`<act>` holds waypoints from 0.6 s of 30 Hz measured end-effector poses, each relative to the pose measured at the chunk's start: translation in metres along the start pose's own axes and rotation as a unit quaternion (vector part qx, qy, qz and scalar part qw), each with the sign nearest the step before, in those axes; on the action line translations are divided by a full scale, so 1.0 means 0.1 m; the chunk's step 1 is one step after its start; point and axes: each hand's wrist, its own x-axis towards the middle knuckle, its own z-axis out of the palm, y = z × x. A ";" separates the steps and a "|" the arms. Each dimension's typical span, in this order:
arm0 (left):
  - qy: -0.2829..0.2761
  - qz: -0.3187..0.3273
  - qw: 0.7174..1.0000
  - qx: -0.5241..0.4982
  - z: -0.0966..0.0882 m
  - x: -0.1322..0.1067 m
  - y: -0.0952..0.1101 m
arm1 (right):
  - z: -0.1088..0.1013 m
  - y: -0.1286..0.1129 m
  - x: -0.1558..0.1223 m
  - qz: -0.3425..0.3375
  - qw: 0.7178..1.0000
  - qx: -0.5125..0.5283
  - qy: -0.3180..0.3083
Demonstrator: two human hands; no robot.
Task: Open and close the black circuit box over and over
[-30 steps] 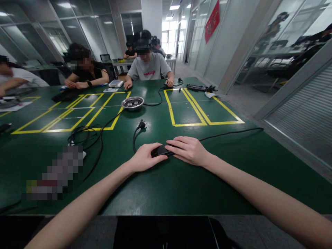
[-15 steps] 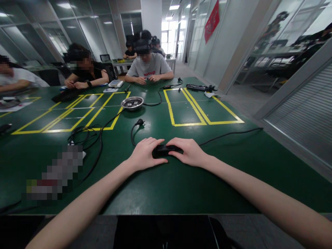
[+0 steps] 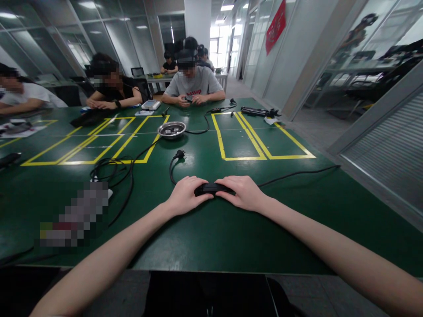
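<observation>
Between my two hands, on the green table (image 3: 251, 246), is a black power adapter (image 3: 213, 189). My left hand (image 3: 187, 196) wraps its left end, thumb along the near side and fingers along the far side. Around the right end my right hand (image 3: 246, 192) is closed in the same way. A black cord with a plug (image 3: 179, 154) curls out beyond my left hand. Another black cord (image 3: 297, 173) runs from behind my right hand to the table's right edge. The adapter's ends are hidden by my hands.
Beyond the plug stands a metal bowl (image 3: 172, 130) with small metal pieces in it. Coiled black cable (image 3: 110, 169) and a blurred-out object (image 3: 77, 215) lie at left. Yellow tape (image 3: 244, 158) marks the table. A folded black tripod (image 3: 259, 111) lies farther back. Co-workers sit across the table.
My left thumb has closed in against the adapter, and the right hand has shifted slightly along it. More of the adapter's top shows. The whole view has moved a little.
</observation>
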 end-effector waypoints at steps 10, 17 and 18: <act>-0.026 -0.040 0.991 -0.122 -0.05 -0.03 0.06 | -0.06 -0.07 0.05 -0.111 0.974 -0.169 -0.101; 0.131 0.067 0.989 -0.034 -0.05 -0.05 0.02 | -0.14 0.34 -0.03 0.053 0.988 -0.144 0.024; 0.139 0.077 0.987 -0.031 -0.06 -0.05 0.02 | -0.18 0.44 -0.04 0.100 0.984 -0.132 0.060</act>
